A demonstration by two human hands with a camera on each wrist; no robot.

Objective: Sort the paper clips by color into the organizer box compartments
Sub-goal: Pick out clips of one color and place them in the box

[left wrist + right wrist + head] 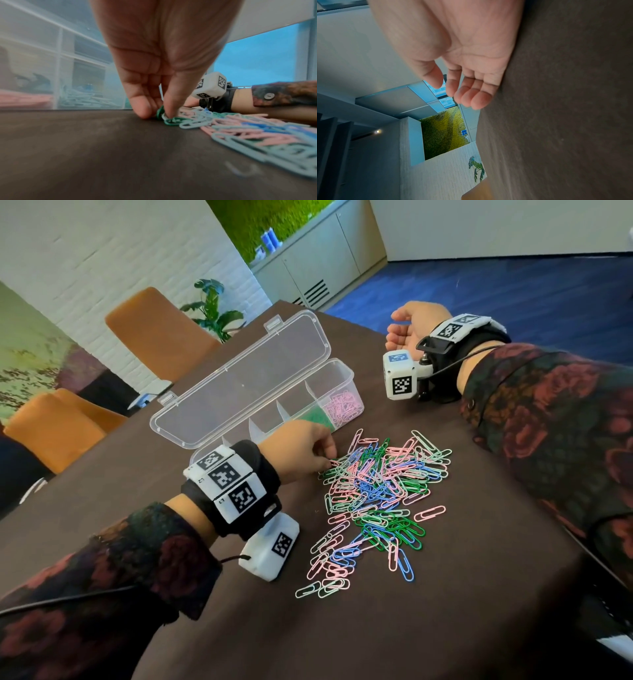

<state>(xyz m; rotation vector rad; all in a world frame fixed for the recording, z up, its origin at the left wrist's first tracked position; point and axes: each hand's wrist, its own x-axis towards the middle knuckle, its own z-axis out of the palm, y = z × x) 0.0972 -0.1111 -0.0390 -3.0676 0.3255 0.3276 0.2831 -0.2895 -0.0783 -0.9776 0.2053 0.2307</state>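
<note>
Several square-coded wrist tags (224, 477)

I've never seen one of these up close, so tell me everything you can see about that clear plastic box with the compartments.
The organizer box is a long, narrow case of clear plastic standing on the dark brown table, just beyond the pile of loose paper clips. Its hinged lid is swung open and leans back, with two snap latches on its far edge. Thin dividers split it into a row of compartments. The end one holds pink clips, the next green clips. The left hand hides part of the near wall.
</note>
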